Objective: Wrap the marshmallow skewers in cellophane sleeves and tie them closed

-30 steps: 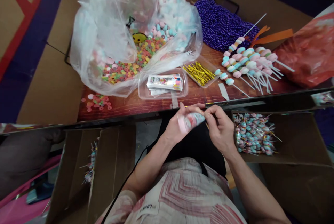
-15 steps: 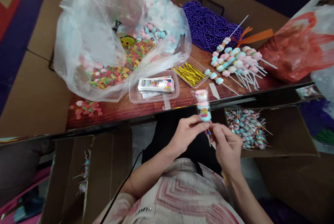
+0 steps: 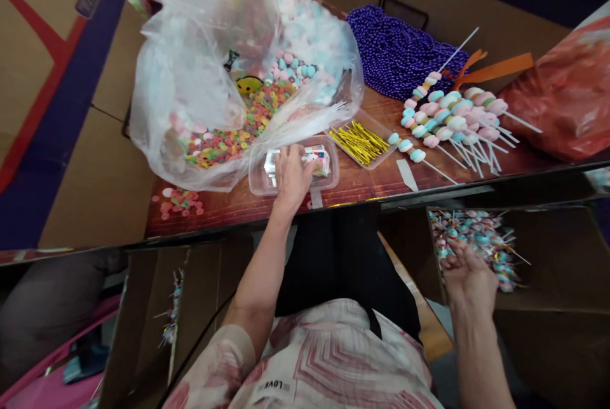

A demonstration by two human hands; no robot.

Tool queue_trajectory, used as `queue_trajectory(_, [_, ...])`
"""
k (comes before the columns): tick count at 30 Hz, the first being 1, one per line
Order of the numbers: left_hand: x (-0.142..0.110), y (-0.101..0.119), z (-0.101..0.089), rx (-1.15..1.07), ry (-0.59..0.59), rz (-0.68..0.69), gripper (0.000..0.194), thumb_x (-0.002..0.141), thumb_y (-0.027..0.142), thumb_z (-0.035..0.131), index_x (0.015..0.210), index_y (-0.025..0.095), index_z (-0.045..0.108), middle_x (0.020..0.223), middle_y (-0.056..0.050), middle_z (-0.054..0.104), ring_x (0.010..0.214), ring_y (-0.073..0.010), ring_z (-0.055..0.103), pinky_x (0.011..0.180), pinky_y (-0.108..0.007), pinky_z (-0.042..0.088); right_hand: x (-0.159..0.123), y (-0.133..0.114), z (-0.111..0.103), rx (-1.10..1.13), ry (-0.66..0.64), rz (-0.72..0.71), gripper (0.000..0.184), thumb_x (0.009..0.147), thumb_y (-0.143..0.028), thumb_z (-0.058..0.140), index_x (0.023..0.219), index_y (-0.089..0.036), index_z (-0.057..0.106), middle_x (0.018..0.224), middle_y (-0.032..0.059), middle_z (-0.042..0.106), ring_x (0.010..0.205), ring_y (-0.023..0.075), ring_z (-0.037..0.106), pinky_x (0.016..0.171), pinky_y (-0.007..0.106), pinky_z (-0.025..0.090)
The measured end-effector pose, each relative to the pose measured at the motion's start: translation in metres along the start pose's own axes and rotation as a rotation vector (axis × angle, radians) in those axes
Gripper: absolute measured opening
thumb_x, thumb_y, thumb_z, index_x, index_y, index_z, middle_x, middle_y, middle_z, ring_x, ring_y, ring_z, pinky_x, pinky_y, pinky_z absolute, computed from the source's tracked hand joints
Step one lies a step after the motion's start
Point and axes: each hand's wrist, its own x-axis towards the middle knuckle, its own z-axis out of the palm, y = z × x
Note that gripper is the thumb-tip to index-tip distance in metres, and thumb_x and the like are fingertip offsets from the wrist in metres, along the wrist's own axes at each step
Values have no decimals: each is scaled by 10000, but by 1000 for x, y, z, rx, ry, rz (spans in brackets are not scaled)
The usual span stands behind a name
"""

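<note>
My left hand (image 3: 292, 179) reaches into a clear plastic tub (image 3: 256, 185), fingertips on a stack of small printed plastic wrappers (image 3: 320, 158). Its thumb is apart from the fingers. My right hand (image 3: 469, 277) is over the cardboard box (image 3: 548, 263), beside a heap of wrapped marshmallow candy sticks (image 3: 481, 231). Its fingers are loosely curved, partly apart, and I see nothing held in them. To the right of the tub, gold twist ties (image 3: 359, 142) lie in another clear tray. Unwrapped marshmallow candy sticks (image 3: 448, 117) are piled on the table's right side.
A large clear bag (image 3: 190, 79) holds gummy rings (image 3: 257, 113) and marshmallows (image 3: 314, 34). Loose gummy rings (image 3: 178, 202) lie near the table edge. Purple bead strings (image 3: 391, 47) and a red plastic bag (image 3: 562, 98) are farther back. Another box (image 3: 143, 320) stands lower left.
My hands have parted. The wrapped candy stick has left them; my right hand has moved right to the box, and my left has moved up-left onto the wrappers.
</note>
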Motion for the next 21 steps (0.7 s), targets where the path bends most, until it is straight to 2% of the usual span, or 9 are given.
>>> queue_trajectory(2, [14, -13, 2, 56, -60, -36, 123, 757, 190, 757, 792, 202, 639, 867, -52, 664, 868, -230, 585, 839, -368, 429, 0, 4, 9, -29, 1, 14, 356, 560, -332, 880, 795, -166, 670, 739, 3, 641, 501, 54, 436, 435, 195, 328])
queue_trajectory(5, [21, -19, 5, 26, -115, -73, 109, 791, 196, 713, 703, 203, 650, 733, -21, 647, 746, -196, 577, 736, -322, 407, -19, 11, 37, -89, -83, -43, 355, 591, -339, 867, 836, -165, 678, 718, -13, 633, 482, 51, 435, 446, 201, 326])
queue_trajectory(8, [20, -19, 5, -35, -107, -81, 123, 835, 231, 675, 721, 203, 711, 719, -20, 666, 707, -183, 571, 694, -307, 387, -44, 13, 67, -207, -177, -175, 282, 720, -360, 797, 901, -172, 690, 724, -17, 641, 498, 62, 450, 467, 209, 346])
queue_trajectory(11, [17, -19, 2, -95, -76, -41, 163, 877, 267, 644, 776, 214, 760, 758, -35, 689, 722, -189, 576, 718, -316, 402, -65, 9, 95, -384, -348, -320, 219, 843, -355, 701, 961, -171, 703, 748, -1, 658, 562, 87, 507, 525, 231, 404])
queue_trajectory(13, [12, -16, -1, -123, -7, 16, 167, 893, 286, 638, 814, 229, 774, 801, -46, 699, 768, -203, 584, 781, -334, 417, -75, 4, 114, -469, -481, -406, 197, 893, -348, 647, 971, -175, 703, 759, 7, 666, 628, 115, 565, 585, 255, 455])
queue_trajectory(16, [-3, -6, -8, -152, 93, 132, 169, 904, 326, 638, 852, 251, 781, 870, -64, 708, 853, -228, 584, 892, -374, 411, -84, -4, 147, -470, -634, -522, 175, 924, -330, 609, 978, -191, 700, 856, 27, 695, 776, 153, 635, 707, 294, 507])
queue_trajectory(19, [-25, 9, -14, -214, 85, 254, 185, 908, 362, 634, 872, 267, 788, 914, -79, 711, 908, -242, 586, 927, -398, 411, -87, -13, 179, -419, -679, -617, 176, 890, -316, 651, 1009, -196, 699, 970, 40, 692, 848, 162, 630, 761, 302, 507])
queue_trajectory(21, [-42, 16, -17, -260, 61, 300, 191, 920, 343, 615, 898, 277, 793, 915, -80, 710, 895, -234, 596, 924, -399, 420, -89, -16, 193, -393, -741, -600, 142, 864, -314, 677, 932, -193, 706, 903, 22, 686, 795, 154, 615, 731, 290, 499])
